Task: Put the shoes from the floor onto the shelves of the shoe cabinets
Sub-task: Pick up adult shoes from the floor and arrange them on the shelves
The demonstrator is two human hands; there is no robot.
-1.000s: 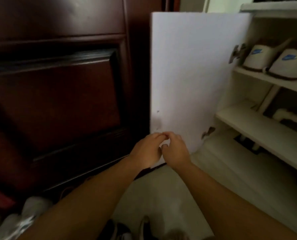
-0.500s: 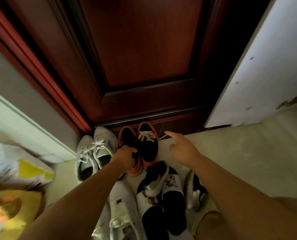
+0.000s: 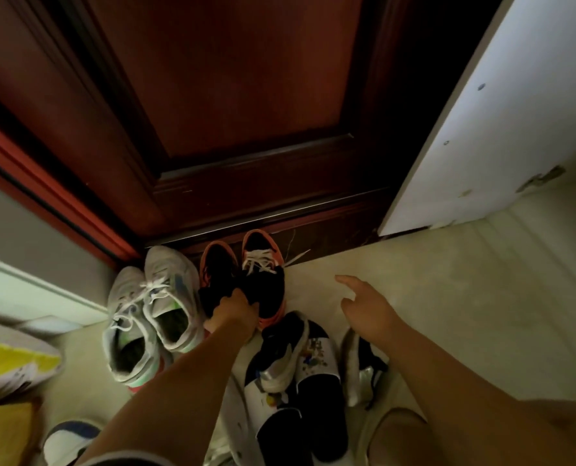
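The left hand (image 3: 234, 311) pinches the heels of the black-and-orange sneakers (image 3: 246, 280) together; the right hand (image 3: 368, 306) hovers beside them, fingers (image 3: 347, 280) spread.

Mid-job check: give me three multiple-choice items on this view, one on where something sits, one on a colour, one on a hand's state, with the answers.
1. Where is the white pair of sneakers relative to the black-and-orange pair?
A. To its left
B. To its right
C. Stacked on top of it

2. What colour trims the black pair by the wooden door?
A. Blue
B. Orange
C. Green

3. What is the right hand doing?
A. Gripping a slipper
B. Pressing on the cabinet door
C. Open, holding nothing

Answers:
1. A, the white pair lies left of the black-and-orange pair, beside the door frame.
2. B, an orange rim shows round both toes.
3. C, its fingers are spread above bare floor, while the left hand grips the black-and-orange pair at the heels.
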